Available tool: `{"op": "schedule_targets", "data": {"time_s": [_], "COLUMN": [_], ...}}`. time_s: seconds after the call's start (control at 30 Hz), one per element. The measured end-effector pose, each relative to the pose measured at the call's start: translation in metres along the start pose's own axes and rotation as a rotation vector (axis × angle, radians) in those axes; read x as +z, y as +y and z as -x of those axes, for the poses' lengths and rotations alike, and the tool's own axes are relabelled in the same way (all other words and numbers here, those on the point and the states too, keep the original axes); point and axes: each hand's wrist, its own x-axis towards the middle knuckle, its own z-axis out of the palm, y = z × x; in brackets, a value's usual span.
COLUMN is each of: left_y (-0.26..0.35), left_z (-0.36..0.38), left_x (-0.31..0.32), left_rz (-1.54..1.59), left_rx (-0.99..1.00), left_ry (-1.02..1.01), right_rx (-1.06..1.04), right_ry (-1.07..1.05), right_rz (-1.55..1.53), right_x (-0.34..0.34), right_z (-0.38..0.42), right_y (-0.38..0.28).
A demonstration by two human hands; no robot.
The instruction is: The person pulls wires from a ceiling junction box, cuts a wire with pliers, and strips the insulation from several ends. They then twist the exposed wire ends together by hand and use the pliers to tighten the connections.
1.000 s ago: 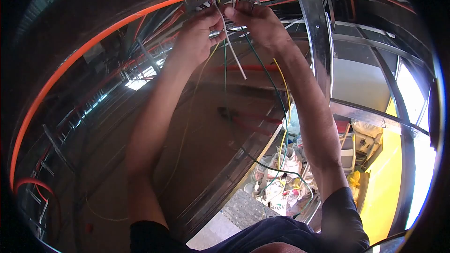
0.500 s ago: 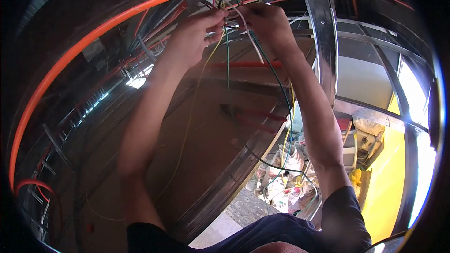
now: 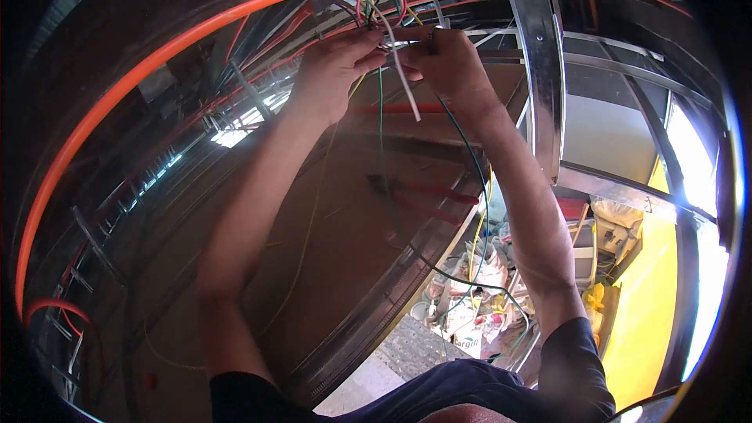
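Both hands are raised at the top middle, close together on a bundle of coloured wires (image 3: 398, 1). My left hand (image 3: 333, 70) pinches wires between thumb and fingers. My right hand (image 3: 450, 63), just beside it, has its fingers closed round wires too; the exact strands at the fingertips are too small to tell. A loose white wire (image 3: 410, 94) hangs down between the hands. Green wire (image 3: 381, 110) and thin yellow wire (image 3: 317, 188) trail below my left hand, and a dark green wire (image 3: 470, 145) runs down past my right wrist.
An orange conduit (image 3: 133, 70) curves along the upper left. A metal stud (image 3: 540, 55) stands right of my right hand. Red-handled pliers (image 3: 427, 190) lie on the brown panel (image 3: 345, 243) below. Cluttered bags and boxes (image 3: 486, 266) show lower right, near a yellow board (image 3: 650, 290).
Both hands have come down slightly, showing more of the wires above them. The white wire's free end has moved down and left.
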Motion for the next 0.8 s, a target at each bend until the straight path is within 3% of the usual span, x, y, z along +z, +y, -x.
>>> {"op": "schedule_targets", "data": {"time_s": [0.1,0.2,0.33,0.4,0.73,0.8], "left_y": [0.000,-0.001,-0.005,-0.007,-0.013,-0.012], "left_z": [0.003,0.002,-0.002,-0.003,0.002,0.002], "left_x": [-0.001,-0.001,-0.009,-0.010,-0.007,-0.009], "left_rz": [-0.033,0.020,0.060,0.089,0.105,0.040], "left_rx": [0.009,-0.007,-0.024,-0.028,0.029,0.090], "left_ry": [0.043,0.040,0.048,0.045,0.122,0.133], "right_rx": [0.177,0.159,0.181,0.210,0.254,0.252], "right_ry": [-0.182,-0.277,-0.322,-0.273,-0.349,-0.385], "right_rz": [0.126,-0.046,0.126,-0.016,-0.149,-0.458], "right_x": [-0.012,-0.018,-0.017,-0.016,-0.024,-0.029], "right_z": [-0.005,-0.001,-0.011,-0.007,-0.009,-0.006], "right_y": [-0.018,-0.029,-0.022,-0.023,-0.021,-0.019]}}
